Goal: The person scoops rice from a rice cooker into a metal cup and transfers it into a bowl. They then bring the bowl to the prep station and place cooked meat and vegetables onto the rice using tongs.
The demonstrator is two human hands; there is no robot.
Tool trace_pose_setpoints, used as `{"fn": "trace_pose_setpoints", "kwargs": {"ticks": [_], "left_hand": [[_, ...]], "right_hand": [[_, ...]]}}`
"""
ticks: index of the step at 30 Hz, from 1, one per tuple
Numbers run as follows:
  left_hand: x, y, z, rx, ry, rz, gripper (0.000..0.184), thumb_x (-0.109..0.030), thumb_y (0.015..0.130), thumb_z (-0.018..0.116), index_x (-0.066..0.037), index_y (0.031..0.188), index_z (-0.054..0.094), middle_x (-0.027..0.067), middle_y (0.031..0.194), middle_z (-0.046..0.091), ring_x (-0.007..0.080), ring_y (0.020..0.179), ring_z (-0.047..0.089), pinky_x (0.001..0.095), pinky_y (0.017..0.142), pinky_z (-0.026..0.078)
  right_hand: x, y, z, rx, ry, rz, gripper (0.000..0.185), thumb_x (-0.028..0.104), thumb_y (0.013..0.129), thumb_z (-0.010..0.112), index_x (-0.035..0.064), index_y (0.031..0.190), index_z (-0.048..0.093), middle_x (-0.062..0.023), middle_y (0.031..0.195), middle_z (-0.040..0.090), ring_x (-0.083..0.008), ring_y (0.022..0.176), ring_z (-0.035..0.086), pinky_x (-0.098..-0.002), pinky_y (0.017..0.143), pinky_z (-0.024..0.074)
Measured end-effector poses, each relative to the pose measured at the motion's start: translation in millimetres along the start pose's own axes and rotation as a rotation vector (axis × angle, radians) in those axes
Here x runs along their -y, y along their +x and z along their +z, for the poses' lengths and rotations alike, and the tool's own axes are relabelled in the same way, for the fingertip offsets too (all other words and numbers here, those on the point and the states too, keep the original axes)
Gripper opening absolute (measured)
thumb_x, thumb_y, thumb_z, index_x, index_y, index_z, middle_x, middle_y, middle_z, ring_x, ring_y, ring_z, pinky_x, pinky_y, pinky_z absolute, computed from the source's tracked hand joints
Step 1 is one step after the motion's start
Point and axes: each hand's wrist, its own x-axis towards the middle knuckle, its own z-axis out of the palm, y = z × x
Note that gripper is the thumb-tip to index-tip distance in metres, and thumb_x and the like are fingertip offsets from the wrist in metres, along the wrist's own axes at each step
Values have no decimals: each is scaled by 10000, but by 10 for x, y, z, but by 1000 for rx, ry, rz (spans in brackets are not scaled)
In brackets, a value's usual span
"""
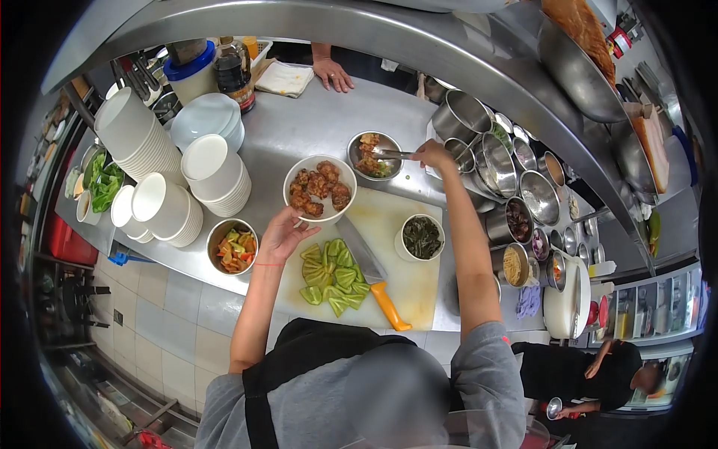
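Fried chunks lie in a white bowl, and my left hand grips its near rim. Metal tongs are in my right hand, with their tips inside a small steel bowl that holds more fried pieces and some green bits. On the cutting board lie cut green pepper pieces and a knife with an orange handle. A white tub of dark leafy food stands at the board's right side.
Stacked white bowls and a steel bowl of cut vegetables are at the left. Several steel containers crowd the right. Another person's hand rests at the far edge. A person stands at lower right. A steel shelf arches overhead.
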Motion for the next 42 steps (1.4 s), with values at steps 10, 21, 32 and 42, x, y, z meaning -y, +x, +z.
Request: {"fn": "trace_pose_setpoints", "kwargs": {"ticks": [10, 21, 32, 42], "left_hand": [[2, -244, 167, 119, -46, 69, 507, -69, 745, 539, 24, 1213, 366, 184, 1169, 433, 331, 1049, 446, 539, 986, 375], [62, -217, 207, 128, 37, 65, 452, -21, 743, 519, 15, 1183, 420, 183, 1224, 442, 347, 1115, 451, 535, 968, 394], [165, 45, -14, 58, -2, 104, 273, -13, 749, 530, 2, 1021, 506, 104, 1066, 484, 225, 962, 495, 522, 938, 406], [126, -153, 184, 18, 68, 46, 241, -12, 727, 552, -9, 962, 500, 115, 1034, 474, 232, 923, 484, 538, 938, 402]], "right_hand": [[-84, -72, 126, -129, 147, -25, 321, 358, 707, 704, 38, 737, 689, -65, 601, 641, -149, 556, 601, -306, 555, 467], [9, -42, 369, -197, 403, -37, 345, 342, 707, 696, 12, 808, 691, -102, 621, 637, -167, 525, 589, -313, 522, 455], [871, -1414, -728, -172, 296, -411, 385, 320, 736, 687, -4, 943, 661, -115, 683, 627, -162, 600, 559, -288, 610, 439], [1393, -1856, -781, -21, -274, -691, 366, 345, 727, 684, 60, 957, 674, -152, 873, 658, -317, 826, 620, -363, 747, 468]]}}
